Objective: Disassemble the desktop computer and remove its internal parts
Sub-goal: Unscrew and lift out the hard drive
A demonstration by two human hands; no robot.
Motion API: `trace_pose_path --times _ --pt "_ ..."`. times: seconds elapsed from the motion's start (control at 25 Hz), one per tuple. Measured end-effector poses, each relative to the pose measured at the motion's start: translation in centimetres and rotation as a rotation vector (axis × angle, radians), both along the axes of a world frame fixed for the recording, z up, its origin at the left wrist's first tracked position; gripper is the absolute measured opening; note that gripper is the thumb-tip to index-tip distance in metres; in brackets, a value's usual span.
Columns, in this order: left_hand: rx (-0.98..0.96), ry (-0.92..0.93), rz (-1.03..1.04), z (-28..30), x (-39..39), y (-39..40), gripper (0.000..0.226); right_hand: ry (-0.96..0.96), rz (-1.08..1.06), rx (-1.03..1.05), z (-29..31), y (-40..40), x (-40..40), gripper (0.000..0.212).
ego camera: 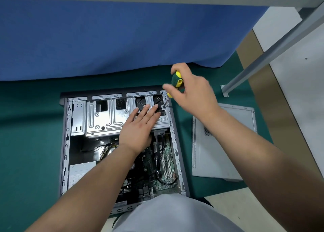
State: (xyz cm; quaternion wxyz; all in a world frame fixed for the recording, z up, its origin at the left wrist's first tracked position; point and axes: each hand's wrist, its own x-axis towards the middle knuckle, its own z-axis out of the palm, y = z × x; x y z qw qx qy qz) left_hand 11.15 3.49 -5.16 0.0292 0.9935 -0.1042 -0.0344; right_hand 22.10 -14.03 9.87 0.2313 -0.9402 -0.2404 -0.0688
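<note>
While the PC case point(121, 144) lies open on the green mat point(31, 135) w/ side panel point(222, 144) beside it, left hand point(138, 128) presses flat on the drive cage point(105, 116) — right hand point(191, 87) grips the screwdriver point(177, 81), tip at a far-corner screw point(164, 107).

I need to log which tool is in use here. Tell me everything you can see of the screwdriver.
The screwdriver has a chunky dark green handle with yellow inserts, rubbery-looking plastic, a yellow collar and a thin dark metal shaft. It stands tilted, handle up and leaning away toward the right, tip down at the far right corner of the open computer case, at what looks like a screw on the metal drive bracket. The right hand grips the handle from above, fingers curled round it. The left hand does not touch it.
</note>
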Motion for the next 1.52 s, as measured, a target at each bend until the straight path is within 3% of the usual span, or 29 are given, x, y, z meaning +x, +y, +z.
trace_pose_path --times 0.08,0.16,0.28,0.36,0.52,0.6,0.68,0.8,0.84,0.92,0.96,1.0,1.12,1.2,1.28,1.4,1.44,1.52 --pt "0.004 -0.004 0.002 0.0 0.0 0.0 0.088 -0.229 -0.098 -0.272 1.2 0.8 0.5 0.044" --pt "-0.005 -0.015 0.004 0.0 0.0 0.0 0.088 -0.285 -0.092 -0.420 2.4 1.8 1.1 0.046" --pt "-0.014 -0.032 0.002 0.0 -0.1 0.1 0.088 -0.083 0.289 -0.440 4.1 1.4 2.1 0.026" --pt "-0.009 -0.028 0.003 -0.1 -0.1 0.1 0.088 0.068 0.420 -0.443 5.1 1.0 2.4 0.033" --pt "-0.003 -0.014 0.010 0.0 -0.2 0.0 0.088 -0.160 0.118 -0.626 5.3 1.5 2.5 0.048" --pt "-0.008 -0.013 0.011 0.0 -0.2 0.0 0.088 -0.084 0.267 -0.554 5.1 1.3 2.6 0.031" --pt "-0.009 -0.011 0.009 0.1 -0.2 0.0 0.087 0.026 0.388 -0.484 5.2 1.1 2.6 0.031" --pt "-0.001 0.003 0.011 0.1 -0.2 0.0 0.088 -0.103 0.162 -0.566 5.0 1.5 2.2 0.048" --pt "0.001 0.007 0.011 0.1 -0.2 0.0 0.088 -0.130 0.162 -0.569 4.9 1.4 2.3 0.046" --pt "0.003 0.013 0.005 0.2 -0.2 0.1 0.087 0.001 0.313 -0.477 5.0 1.1 2.4 0.028" --pt "0.001 0.014 0.004 0.1 -0.2 0.1 0.086 0.070 0.379 -0.430 5.2 1.0 2.4 0.029" --pt "-0.003 0.014 0.004 0.1 -0.2 0.1 0.086 0.087 0.378 -0.425 5.2 0.9 2.4 0.034" --pt "-0.015 0.007 0.003 0.1 -0.2 0.0 0.085 -0.097 0.170 -0.561 4.9 1.3 2.3 0.044" --pt "-0.029 0.003 0.005 0.1 -0.2 0.1 0.086 -0.016 0.285 -0.486 4.9 1.1 2.3 0.028" --pt "-0.024 0.003 0.004 0.1 -0.2 0.0 0.086 0.108 0.400 -0.390 5.3 1.0 2.4 0.032" --pt "-0.013 -0.002 0.011 0.0 -0.2 -0.1 0.086 -0.018 0.189 -0.529 5.0 1.2 2.4 0.042" --pt "-0.009 -0.015 0.018 -0.1 -0.2 -0.1 0.086 -0.043 0.177 -0.560 4.8 1.3 2.6 0.039" --pt "0.017 -0.020 0.028 -0.2 -0.2 -0.3 0.088 0.096 0.323 -0.469 4.9 1.0 2.8 0.025"
